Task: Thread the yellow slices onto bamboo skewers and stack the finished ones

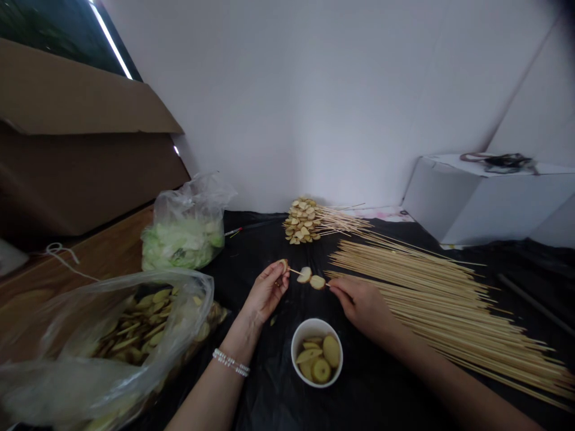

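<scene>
Crinkled bag (67, 386) gapes open; left grip (268, 290) pinches round slice (284, 264), right grip (365, 304) slender skewer (295, 272).

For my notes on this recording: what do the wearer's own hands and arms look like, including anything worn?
The left hand and right hand are ungloved, and both forearms are bare as far as they show. Pale, shiny beads in what looks like two rows form a bracelet at the left wrist; none shows on the right.

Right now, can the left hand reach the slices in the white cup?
Probably yes: the white cup is open above and nothing visible blocks the left hand, though it pinches another slice.
</scene>
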A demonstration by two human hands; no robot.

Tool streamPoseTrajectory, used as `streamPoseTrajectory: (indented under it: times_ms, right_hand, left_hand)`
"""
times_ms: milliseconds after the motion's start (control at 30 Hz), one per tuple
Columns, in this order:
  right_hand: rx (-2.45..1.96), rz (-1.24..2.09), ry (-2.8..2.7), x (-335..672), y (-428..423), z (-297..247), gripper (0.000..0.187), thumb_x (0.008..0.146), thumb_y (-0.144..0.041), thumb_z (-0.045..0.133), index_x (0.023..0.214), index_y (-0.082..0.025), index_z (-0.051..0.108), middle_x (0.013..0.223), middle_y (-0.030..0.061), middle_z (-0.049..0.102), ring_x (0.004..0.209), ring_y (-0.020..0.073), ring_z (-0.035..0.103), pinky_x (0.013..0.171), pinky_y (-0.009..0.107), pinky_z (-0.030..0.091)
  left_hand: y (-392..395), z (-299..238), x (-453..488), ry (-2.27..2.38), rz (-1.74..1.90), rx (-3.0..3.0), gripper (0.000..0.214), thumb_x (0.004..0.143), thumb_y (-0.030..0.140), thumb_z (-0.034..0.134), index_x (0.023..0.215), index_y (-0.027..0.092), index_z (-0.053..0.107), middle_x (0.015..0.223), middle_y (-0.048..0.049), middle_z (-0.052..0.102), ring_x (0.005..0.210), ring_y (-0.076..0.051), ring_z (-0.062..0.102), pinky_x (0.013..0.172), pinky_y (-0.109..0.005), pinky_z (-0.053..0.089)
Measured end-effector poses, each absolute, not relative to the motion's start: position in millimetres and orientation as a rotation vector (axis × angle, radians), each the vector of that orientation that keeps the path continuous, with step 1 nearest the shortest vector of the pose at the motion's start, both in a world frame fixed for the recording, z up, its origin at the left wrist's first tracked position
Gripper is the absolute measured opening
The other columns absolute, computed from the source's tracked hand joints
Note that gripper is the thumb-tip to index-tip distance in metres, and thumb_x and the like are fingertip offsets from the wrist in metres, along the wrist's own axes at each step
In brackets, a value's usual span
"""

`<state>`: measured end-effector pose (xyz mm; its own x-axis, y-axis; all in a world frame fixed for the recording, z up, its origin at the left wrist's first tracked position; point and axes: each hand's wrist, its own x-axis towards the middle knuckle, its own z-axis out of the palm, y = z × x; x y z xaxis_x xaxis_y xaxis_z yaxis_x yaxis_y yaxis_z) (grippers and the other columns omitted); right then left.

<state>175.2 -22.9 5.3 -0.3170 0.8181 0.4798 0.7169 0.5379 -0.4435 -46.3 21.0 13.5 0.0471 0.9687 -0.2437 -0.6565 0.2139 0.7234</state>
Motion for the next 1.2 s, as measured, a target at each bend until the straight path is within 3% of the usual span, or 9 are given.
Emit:
streamPoseTrajectory:
  times_ms: [667,933,1200]
  right_hand:
    - [-1.31,0.061,-2.169,169.5,-28.0,2.3,0.027,0.093,-0.019,0.039,0.087,-0.02,0.066,0.086,0.0066,0.066,0.082,0.0181,0.061,0.074,0.028,0.044]
    - [-1.28,0.128,-2.141,170.6,-23.9,1.0,0.025,0.094,-0.021,0.039,0.092,-0.019,0.064,0.086,0.0063,0.066,0.082,0.0177,0.061,0.077,0.028,0.045]
    - [-1.311,0.203,-2.164,173.2,-21.4,3.0,0.024,0.092,-0.019,0.041,0.085,-0.02,0.064,0.082,0.0045,0.066,0.08,0.0174,0.06,0.073,0.028,0.043]
  left_hand:
    - [20.8,4.6,-43.9,0.943,1.338,0.685,0.024,0.059,0.015,0.082,0.08,0.009,0.073,0.072,-0.005,0.07,0.059,-0.006,0.061,0.057,-0.013,0.05]
    - [19.6,7.8,-41.3,0.93,1.343,0.568,0.017,0.066,0.012,0.078,0.082,0.011,0.071,0.073,-0.0045,0.069,0.059,-0.007,0.062,0.055,-0.013,0.051]
    - [20.7,8.8,-42.6,0.941,1.359,0.512,0.008,0.069,0.009,0.074,0.077,0.01,0.071,0.069,-0.0031,0.068,0.057,-0.005,0.06,0.053,-0.012,0.05]
